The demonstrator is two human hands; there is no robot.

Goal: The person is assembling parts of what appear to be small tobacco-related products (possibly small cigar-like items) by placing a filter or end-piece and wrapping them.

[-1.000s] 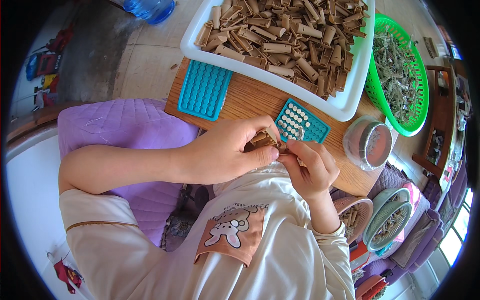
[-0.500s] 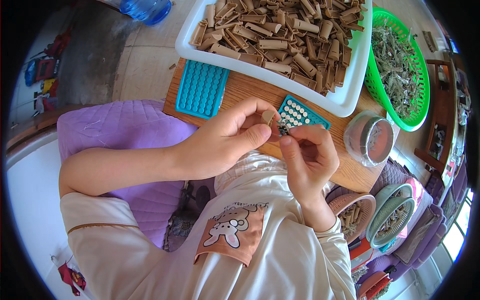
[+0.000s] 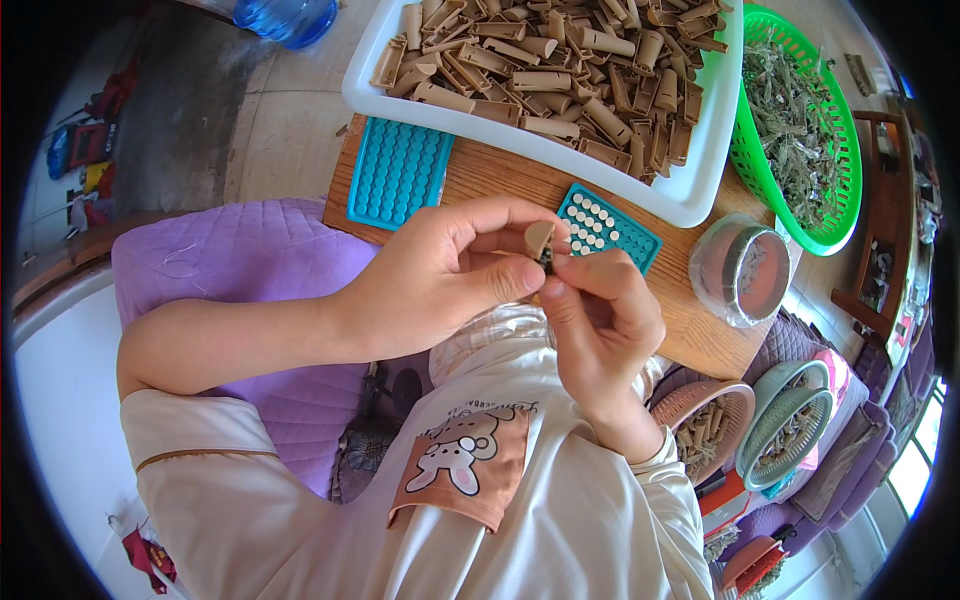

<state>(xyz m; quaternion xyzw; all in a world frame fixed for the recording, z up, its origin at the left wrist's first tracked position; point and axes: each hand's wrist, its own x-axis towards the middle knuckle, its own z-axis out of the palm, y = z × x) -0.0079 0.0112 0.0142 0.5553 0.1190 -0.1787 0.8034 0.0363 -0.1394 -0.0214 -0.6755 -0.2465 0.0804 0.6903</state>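
My left hand [image 3: 470, 255] is closed around a brown half-round plastic shell [image 3: 540, 236], its rounded end standing up between thumb and fingers. From the right, my right hand [image 3: 605, 315] pinches a small dark part [image 3: 545, 259] against the shell's end; fingertips hide most of it, so I cannot tell how far it sits inside. Just beyond the hands lies a teal tray [image 3: 637, 243] with several small round white pieces [image 3: 590, 220] in its pockets. A second teal tray [image 3: 398, 172] with rows of round pockets lies to the left on the wooden table [image 3: 480, 175].
A large white bin [image 3: 560, 143] heaped with brown shells [image 3: 545, 80] stands at the back. To its right is a green basket [image 3: 850, 190] of thin greyish parts. A round plastic-wrapped container [image 3: 735, 275] sits at the table's right edge; more baskets [image 3: 735, 400] stand lower right.
My right hand has moved left, bringing the small dark part up against the shell. The left hand stays nearly in place, still holding the shell.
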